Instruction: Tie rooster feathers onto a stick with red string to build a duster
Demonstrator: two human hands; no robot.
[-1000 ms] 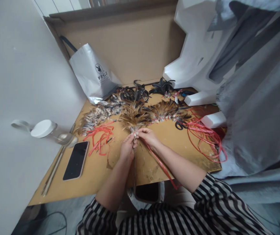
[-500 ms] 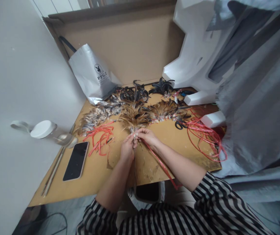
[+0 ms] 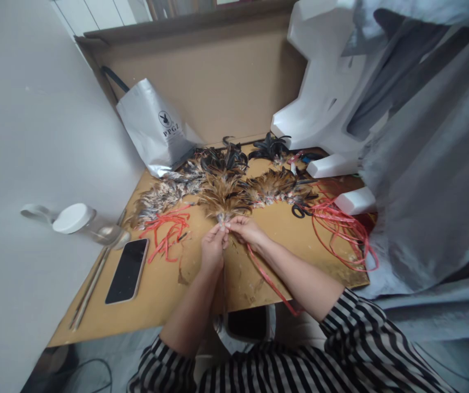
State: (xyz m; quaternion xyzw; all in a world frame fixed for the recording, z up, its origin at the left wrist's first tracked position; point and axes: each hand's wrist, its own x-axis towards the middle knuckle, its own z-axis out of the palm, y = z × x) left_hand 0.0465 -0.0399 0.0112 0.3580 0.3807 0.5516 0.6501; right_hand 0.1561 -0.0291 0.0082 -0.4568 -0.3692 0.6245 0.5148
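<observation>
My left hand (image 3: 212, 248) and my right hand (image 3: 247, 230) meet at the middle of the wooden table (image 3: 160, 295), both pinched on the quill end of a brown feather bundle (image 3: 223, 200). A red plastic strip (image 3: 267, 279) runs from under my right hand back past my forearm to the table's near edge. Behind the bundle lie rows of brown, grey and black feathers (image 3: 277, 184).
A phone (image 3: 128, 269) lies face up at the left, by two thin sticks (image 3: 90, 286) and a bottle with a white cap (image 3: 79, 222). Loose red strips (image 3: 166, 229), a red strip coil (image 3: 343, 232), scissors (image 3: 300, 208), a silver bag (image 3: 155, 128) and white foam blocks (image 3: 355, 200) surround the feathers.
Both hands have shifted slightly away from me, toward the feathers, still pinched on the bundle's end. The red strip now lies slacker along my right forearm.
</observation>
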